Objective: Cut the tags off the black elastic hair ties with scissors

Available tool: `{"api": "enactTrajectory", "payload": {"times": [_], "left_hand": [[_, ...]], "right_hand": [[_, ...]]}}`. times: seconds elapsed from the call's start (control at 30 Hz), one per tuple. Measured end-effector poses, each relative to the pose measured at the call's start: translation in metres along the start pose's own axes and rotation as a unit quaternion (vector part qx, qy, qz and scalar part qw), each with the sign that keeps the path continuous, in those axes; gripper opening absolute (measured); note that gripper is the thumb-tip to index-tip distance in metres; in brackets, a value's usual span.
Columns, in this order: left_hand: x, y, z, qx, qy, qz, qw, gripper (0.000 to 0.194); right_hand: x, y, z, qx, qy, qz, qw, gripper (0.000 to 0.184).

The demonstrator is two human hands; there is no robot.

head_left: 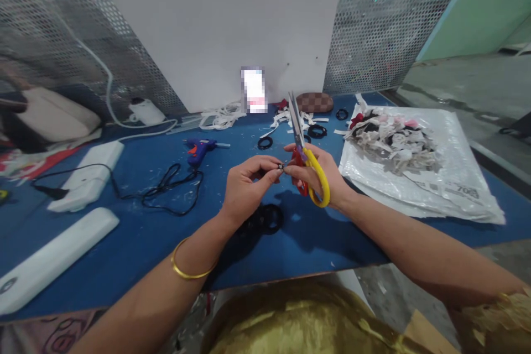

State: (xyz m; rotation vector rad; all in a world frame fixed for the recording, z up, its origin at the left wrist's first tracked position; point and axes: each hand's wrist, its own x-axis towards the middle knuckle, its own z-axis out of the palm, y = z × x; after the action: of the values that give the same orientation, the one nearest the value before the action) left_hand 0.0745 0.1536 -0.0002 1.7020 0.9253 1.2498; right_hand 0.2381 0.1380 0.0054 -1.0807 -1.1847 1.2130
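Above the middle of the blue table, my left hand (249, 182) is closed, thumb and forefinger pinching a small dark piece (281, 166) that is too small to name. The fingertips of my right hand (327, 168) meet it from the other side. Hooked in my right hand is a pair of scissors (321, 188) with yellow and red handles, its blades pointing up and away. Black rings that look like hair ties (272, 219) lie on the table below my left hand. Another black ring (265, 142) lies just beyond my fingers.
A blue glue gun (201, 150) lies to the left, its black cord (170, 191) running to a white power strip (89, 177). White strips (224, 116) and a checkered case (314, 103) sit at the back. Fabric scraps (392, 141) are heaped on a white plastic bag (452, 177) at right.
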Motion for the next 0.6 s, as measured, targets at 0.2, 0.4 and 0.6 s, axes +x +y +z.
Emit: {"api": "enactTrajectory", "payload": {"times": [0.2,0.4,0.6], "left_hand": [[-0.005,-0.002,0.005,0.075,0.051,0.051,0.995,0.014],[-0.012,-0.003,0.009,0.128,0.016,0.069,0.989,0.019],[-0.01,0.006,0.008,0.074,0.041,-0.006,0.996,0.013]], "right_hand": [[0.0,0.003,0.003,0.035,0.01,0.01,0.999,0.046],[-0.001,0.003,0.001,0.032,0.002,-0.018,0.999,0.04],[-0.002,-0.002,0.001,-0.003,-0.005,-0.012,1.0,0.037]]}}
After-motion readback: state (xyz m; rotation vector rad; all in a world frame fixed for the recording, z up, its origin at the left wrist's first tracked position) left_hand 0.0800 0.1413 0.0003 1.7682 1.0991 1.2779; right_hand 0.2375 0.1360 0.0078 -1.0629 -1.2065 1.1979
